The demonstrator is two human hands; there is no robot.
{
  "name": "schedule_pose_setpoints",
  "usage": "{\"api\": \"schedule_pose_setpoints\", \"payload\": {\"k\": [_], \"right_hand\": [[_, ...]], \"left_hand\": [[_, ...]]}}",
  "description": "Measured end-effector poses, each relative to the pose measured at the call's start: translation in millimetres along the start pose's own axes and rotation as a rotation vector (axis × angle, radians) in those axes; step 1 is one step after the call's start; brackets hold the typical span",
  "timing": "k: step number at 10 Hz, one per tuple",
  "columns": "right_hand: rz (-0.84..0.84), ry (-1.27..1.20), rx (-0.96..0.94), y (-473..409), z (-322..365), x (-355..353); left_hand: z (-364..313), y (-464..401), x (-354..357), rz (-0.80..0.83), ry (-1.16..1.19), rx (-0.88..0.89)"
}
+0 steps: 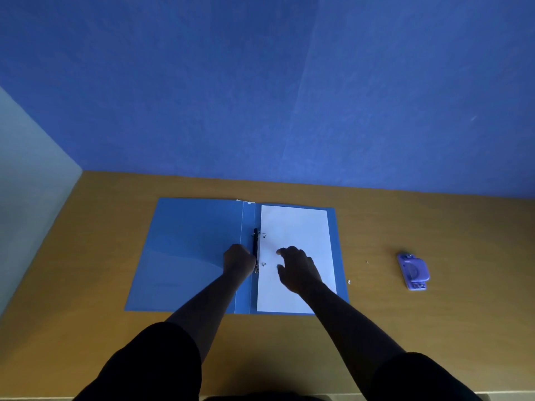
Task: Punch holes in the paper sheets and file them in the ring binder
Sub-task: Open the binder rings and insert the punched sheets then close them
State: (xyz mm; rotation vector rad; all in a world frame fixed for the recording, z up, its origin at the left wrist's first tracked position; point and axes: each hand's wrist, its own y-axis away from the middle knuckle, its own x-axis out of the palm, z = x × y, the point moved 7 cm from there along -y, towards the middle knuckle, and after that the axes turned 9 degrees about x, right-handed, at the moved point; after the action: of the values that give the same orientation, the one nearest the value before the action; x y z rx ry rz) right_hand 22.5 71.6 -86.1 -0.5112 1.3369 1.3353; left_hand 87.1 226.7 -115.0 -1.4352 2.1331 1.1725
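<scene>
- Left hand (238, 260) curls in a fist against the ring clip (255, 246).
- Right hand (298, 269), fingers spread, rests on the paper (295, 227).
- One open binder (188, 250), one punch (413, 272) on the bench (405, 328).

Office-type desk setting: flat wood-grain laminate worktop (405, 221) set against a blue felt-textured partition wall (260, 82); purple plastic hole punch (413, 272) near the partition.

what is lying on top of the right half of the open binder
A white paper sheet lies on the blue binder, its holes at the rings. The right hand covers part of it; any sheets beneath are hidden.
</scene>
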Motion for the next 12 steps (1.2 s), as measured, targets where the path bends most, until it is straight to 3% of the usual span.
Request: {"api": "schedule_pose_setpoints", "payload": {"k": [1,3,5,6,7,12], "right_hand": [[0.023,0.004,-0.023,-6,8,7],[0.092,-0.224,0.029,-18,17,11],[0.122,-0.302,0.064,-28,19,12],[0.12,-0.305,0.062,-36,20,10],[0.129,-0.283,0.082,-43,19,11],[0.11,-0.281,0.106,-53,11,26]], "left_hand": [[11,-3,5,-0.004,0.119,-0.091],[23,-2,6,-0.006,0.295,-0.199],[9,-4,1,-0.017,0.197,-0.145],[-12,-3,-8,-0.039,0.001,0.026],[-18,-10,-12,-0.103,-0.023,0.054],[-13,-20,-4,-0.106,-0.042,0.002]]}}
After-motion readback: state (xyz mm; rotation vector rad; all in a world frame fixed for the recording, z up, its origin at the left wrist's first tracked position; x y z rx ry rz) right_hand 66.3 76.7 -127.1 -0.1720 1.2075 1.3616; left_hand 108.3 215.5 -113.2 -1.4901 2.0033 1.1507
